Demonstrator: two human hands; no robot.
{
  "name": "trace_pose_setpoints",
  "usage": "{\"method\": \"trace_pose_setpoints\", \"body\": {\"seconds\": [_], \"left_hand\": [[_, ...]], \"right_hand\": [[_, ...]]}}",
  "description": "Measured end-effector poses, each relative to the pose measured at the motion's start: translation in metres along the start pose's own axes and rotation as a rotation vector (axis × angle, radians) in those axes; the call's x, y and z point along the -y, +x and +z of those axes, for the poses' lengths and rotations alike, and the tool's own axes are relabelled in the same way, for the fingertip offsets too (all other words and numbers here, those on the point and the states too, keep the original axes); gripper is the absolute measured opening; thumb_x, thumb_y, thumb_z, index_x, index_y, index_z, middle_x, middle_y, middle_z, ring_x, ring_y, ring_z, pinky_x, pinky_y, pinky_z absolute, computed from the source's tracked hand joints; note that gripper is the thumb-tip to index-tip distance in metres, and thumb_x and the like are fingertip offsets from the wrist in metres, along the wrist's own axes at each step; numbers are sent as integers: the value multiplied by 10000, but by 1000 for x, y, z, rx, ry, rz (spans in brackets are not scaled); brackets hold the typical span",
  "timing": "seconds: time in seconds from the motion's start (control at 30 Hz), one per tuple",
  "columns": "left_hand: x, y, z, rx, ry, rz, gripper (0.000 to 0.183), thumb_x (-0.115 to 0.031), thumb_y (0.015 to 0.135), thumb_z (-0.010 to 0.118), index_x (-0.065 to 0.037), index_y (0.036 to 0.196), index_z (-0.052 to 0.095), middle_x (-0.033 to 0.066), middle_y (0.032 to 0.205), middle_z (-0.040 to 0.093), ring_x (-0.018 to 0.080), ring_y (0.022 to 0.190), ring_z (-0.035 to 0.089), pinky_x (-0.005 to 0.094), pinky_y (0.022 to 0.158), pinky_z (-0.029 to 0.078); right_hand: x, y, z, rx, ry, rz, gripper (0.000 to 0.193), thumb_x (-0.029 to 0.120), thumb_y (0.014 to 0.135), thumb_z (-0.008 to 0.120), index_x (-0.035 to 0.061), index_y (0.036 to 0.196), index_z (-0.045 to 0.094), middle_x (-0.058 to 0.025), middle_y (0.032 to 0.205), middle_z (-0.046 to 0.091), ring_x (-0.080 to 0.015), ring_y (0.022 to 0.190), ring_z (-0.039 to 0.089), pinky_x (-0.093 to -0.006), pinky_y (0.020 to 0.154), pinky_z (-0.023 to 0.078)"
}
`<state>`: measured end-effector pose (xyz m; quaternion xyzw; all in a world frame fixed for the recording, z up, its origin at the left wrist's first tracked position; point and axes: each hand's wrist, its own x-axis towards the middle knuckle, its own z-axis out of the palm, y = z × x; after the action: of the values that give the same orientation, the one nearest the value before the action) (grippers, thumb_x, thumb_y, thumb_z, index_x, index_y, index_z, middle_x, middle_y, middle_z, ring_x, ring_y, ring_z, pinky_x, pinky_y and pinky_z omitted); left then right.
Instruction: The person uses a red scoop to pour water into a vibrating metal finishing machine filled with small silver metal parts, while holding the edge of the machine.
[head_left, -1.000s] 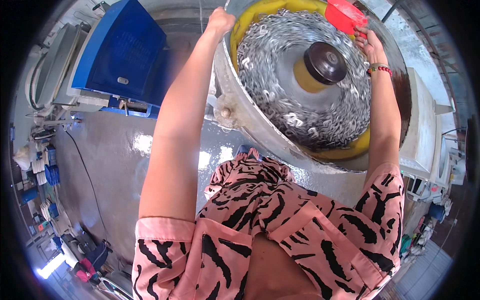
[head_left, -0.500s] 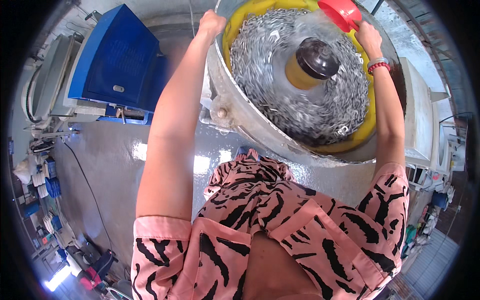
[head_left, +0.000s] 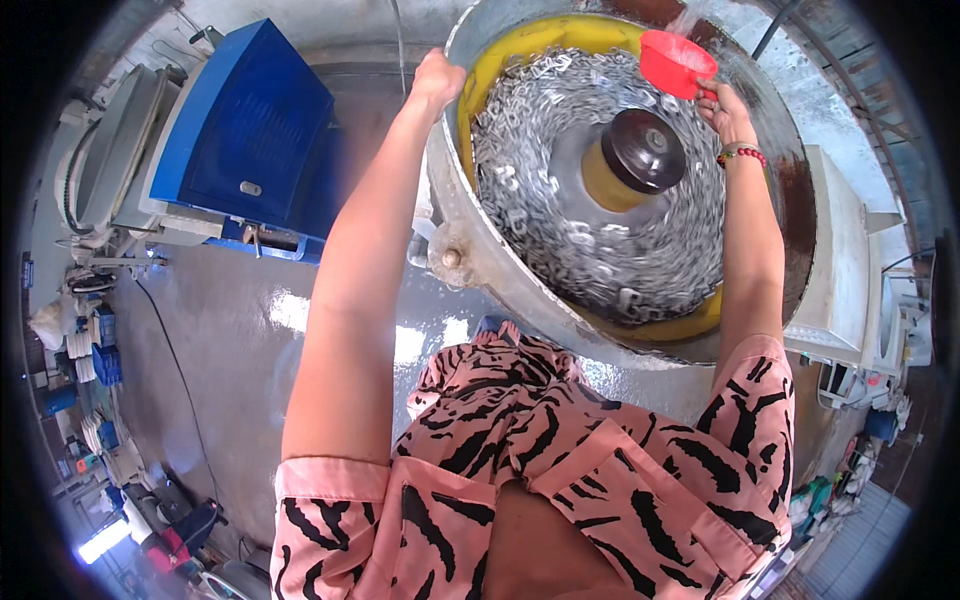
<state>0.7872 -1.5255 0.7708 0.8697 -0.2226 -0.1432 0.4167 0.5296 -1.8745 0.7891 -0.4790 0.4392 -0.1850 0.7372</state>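
The scoop (head_left: 666, 72) looks smooth plastic, the loose pieces (head_left: 585, 255) shiny metal, the central cap (head_left: 645, 150) glossy.

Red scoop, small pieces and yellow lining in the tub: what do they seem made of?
Scoop: probably plastic, smooth, slightly glossy, evenly coloured. Pieces: likely metal, silvery with bright glints, though blurred. Lining: perhaps rubber or plastic, smooth-looking, solid yellow.

I'm looking remotely into what appears a metal-finishing workshop: a big yellow-lined finishing bowl (head_left: 500, 265) swirling with silvery parts (head_left: 620, 265), a blue machine cabinet (head_left: 250, 130), a shiny grey floor (head_left: 235, 350).
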Motion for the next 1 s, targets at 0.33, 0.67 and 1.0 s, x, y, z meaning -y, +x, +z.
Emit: {"method": "trace_pose_setpoints", "body": {"seconds": [0.33,0.67,1.0], "left_hand": [[7,7,1,7,-50,0,436,-45,682,461,61,1103,503,260,1120,527,348,1082,503,356,890,406],[32,35,4,48,-75,93,463,-59,628,458,92,1062,519,270,1070,551,352,1037,534,362,839,427],[24,28,2,75,-124,68,409,-59,630,476,98,999,558,214,884,610,282,820,602,355,703,456]], "right_hand": [[-11,-21,-10,36,237,-170,144,80,805,577,77,848,439,-47,635,479,-69,392,309,-206,356,213],[3,-140,-65,-115,-140,-406,199,106,801,588,2,961,533,-38,652,512,-65,417,339,-193,376,246],[-27,-199,-108,-632,-1612,-446,416,250,712,625,304,1122,575,-160,954,621,-325,902,587,-396,785,467]]}}
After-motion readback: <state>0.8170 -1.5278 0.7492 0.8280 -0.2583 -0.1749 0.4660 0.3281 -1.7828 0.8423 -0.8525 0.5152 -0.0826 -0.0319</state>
